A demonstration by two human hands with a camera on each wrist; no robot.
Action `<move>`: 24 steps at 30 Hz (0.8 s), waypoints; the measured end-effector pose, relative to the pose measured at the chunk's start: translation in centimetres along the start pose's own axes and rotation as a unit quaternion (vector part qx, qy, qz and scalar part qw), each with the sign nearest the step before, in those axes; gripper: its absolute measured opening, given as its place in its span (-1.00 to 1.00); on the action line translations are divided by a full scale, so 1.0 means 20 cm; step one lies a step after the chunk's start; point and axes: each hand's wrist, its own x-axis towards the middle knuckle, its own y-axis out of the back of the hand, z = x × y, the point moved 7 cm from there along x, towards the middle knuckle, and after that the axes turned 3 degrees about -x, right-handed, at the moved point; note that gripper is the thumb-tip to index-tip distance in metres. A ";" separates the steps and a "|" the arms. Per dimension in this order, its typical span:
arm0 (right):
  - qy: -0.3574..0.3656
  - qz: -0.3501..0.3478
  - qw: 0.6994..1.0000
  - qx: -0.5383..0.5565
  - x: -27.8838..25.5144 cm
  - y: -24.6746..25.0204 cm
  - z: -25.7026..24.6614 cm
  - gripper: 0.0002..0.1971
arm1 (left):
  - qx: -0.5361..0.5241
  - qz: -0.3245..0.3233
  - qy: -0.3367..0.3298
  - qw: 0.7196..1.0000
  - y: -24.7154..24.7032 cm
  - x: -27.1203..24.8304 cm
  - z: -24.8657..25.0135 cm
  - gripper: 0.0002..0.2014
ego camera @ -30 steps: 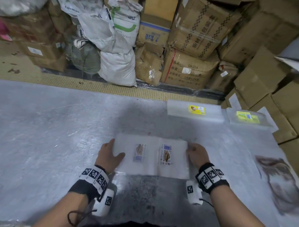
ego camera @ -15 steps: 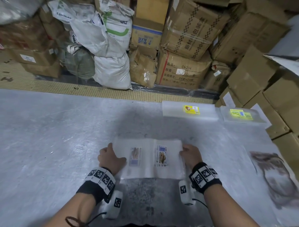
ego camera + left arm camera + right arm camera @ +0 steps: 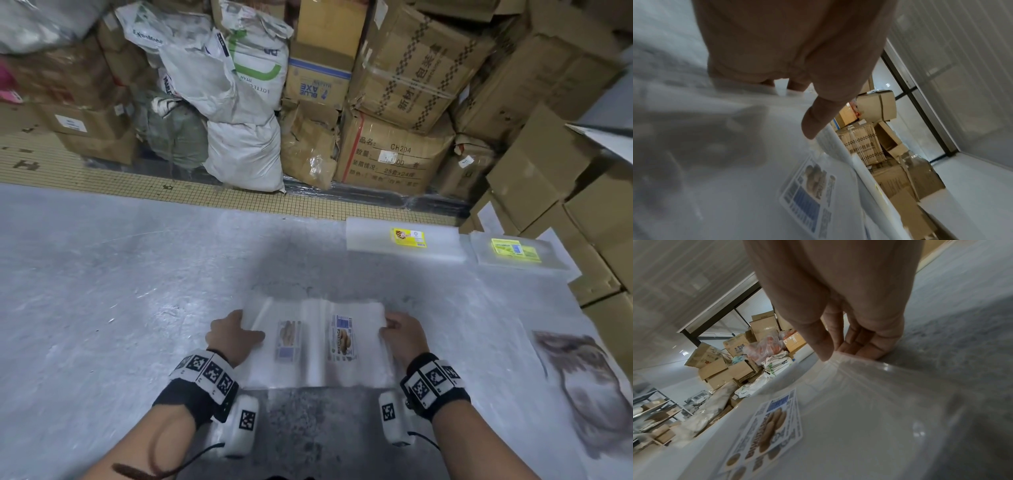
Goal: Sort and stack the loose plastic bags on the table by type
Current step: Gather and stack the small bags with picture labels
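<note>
With our left hand (image 3: 236,334) and right hand (image 3: 404,334) pinching opposite edges of the bag stack (image 3: 317,342), we judge the slick layers could slide apart above the bench (image 3: 102,308).

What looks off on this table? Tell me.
The bag stack held by the left hand and right hand is buckled into ridges, not flat. The yellow-label stacks and lie flat and tidy.

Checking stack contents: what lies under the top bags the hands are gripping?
More white bags: the stack of biscuit-label bags shows layered edges, held by the left hand and right hand. Lower labels and the table beneath are covered.
</note>
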 end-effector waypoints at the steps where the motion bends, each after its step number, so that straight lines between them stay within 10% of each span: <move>1: -0.002 0.000 1.000 0.001 0.00 0.00 0.00 -0.82 | 0.019 0.004 -0.012 1.000 0.00 -0.02 0.01 -0.48; 24: 0.018 -0.030 0.998 -0.050 -0.06 -0.10 -0.02 -0.74 | -0.254 0.048 -0.055 0.964 0.17 -0.02 -0.15 -0.59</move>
